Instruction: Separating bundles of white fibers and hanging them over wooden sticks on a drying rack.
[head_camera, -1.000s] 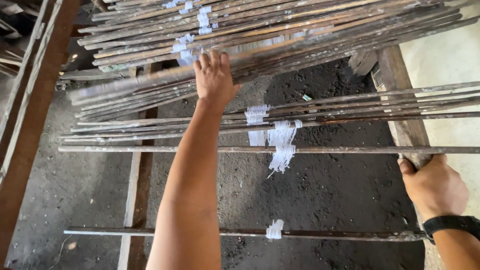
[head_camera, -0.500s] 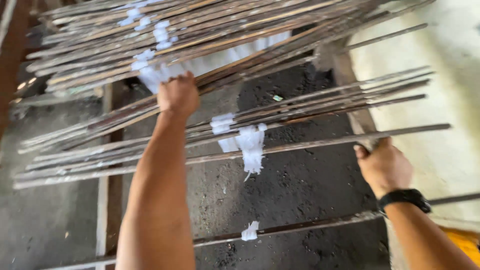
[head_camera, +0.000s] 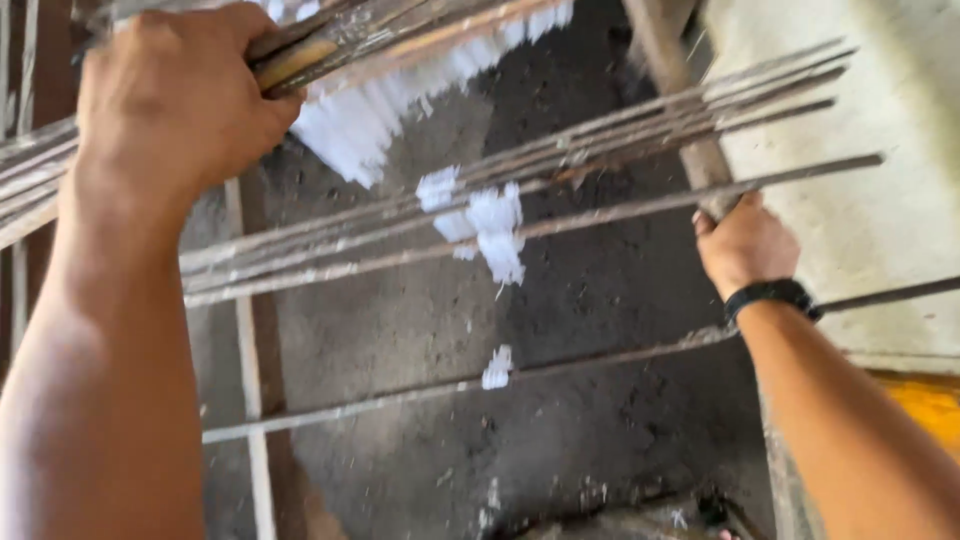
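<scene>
A dark dirt floor (head_camera: 560, 400) fills the middle, with a pale concrete slab (head_camera: 880, 220) at 3 o'clock. Long thin rods (head_camera: 620, 130) cross the view from 9 toward 2 o'clock, some wrapped in white tufts (head_camera: 490, 225). At 11 o'clock the left hand (head_camera: 175, 100) has its grip closed around a bundle of rods (head_camera: 400, 30). At 3 o'clock the right hand (head_camera: 745, 245), wearing a black wristband (head_camera: 770, 295), grips a single rod (head_camera: 620, 210).

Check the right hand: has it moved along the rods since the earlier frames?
No. The right hand grips the same rod beside the wooden post; only the camera shifted.
</scene>
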